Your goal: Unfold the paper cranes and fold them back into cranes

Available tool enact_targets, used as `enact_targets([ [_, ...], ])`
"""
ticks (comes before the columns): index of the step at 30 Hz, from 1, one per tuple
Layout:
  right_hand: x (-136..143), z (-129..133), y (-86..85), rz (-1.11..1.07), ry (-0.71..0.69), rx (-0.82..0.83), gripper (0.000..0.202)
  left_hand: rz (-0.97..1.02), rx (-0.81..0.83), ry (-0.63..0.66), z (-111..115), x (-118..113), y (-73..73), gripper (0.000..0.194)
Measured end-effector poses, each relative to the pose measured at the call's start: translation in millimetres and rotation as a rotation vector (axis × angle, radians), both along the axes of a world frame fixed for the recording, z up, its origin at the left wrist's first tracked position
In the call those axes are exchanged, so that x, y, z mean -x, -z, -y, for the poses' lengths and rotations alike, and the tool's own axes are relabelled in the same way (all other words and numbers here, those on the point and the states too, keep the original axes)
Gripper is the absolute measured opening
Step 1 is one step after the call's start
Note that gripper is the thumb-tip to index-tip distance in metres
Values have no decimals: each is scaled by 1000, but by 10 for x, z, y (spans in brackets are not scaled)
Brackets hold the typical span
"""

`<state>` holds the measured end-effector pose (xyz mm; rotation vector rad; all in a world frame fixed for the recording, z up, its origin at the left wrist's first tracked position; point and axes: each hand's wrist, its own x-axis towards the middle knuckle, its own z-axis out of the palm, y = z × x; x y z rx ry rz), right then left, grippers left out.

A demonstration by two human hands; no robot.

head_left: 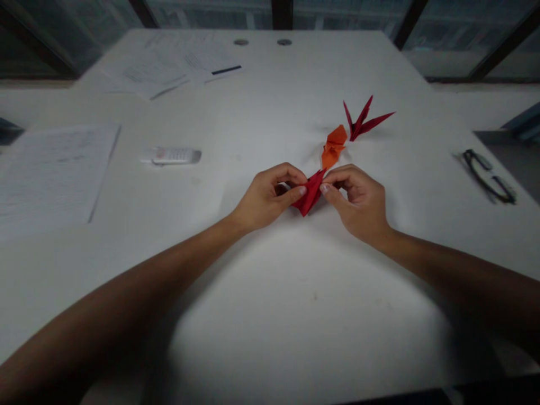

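**Basically two hands on one bit of red paper**

So both hands are pinched on the same folded red paper piece (310, 193), mid-desk. Left hand (270, 194) clamps its left side between thumb and forefinger, right hand (358, 199) grips the upper right tip the same way, so the hands sit close together with the paper between them. Just behind it lies an orange folded piece (334, 146), and right past that a dark red paper crane (363, 119) with pointy wings up. Further out on the white desk (295, 315): a remote-looking gadget (175, 156) to the left, printed sheets (50, 169) at the far left, more papers (169, 70) at the back, and black glasses (489, 175) on the right.
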<state>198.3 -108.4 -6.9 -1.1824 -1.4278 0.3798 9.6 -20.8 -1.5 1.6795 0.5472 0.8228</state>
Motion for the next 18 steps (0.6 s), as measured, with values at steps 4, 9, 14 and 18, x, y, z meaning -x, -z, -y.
enact_targets([
  [4, 0, 4, 31, -32, -20, 29, 7, -13, -17, -13, -1, 0, 2, 19],
  [9, 0, 13, 25, -36, -56, 52, 10, -10, 6, -5, 2, 4, -2, 21],
  [14, -1, 5, 21, -7, -53, 44, 16, 6, 23, 12, 2, 4, -2, 21],
  [18, 4, 11, 20, 7, -44, 39, 18, 3, 13, 1, -4, 10, 6, 20],
])
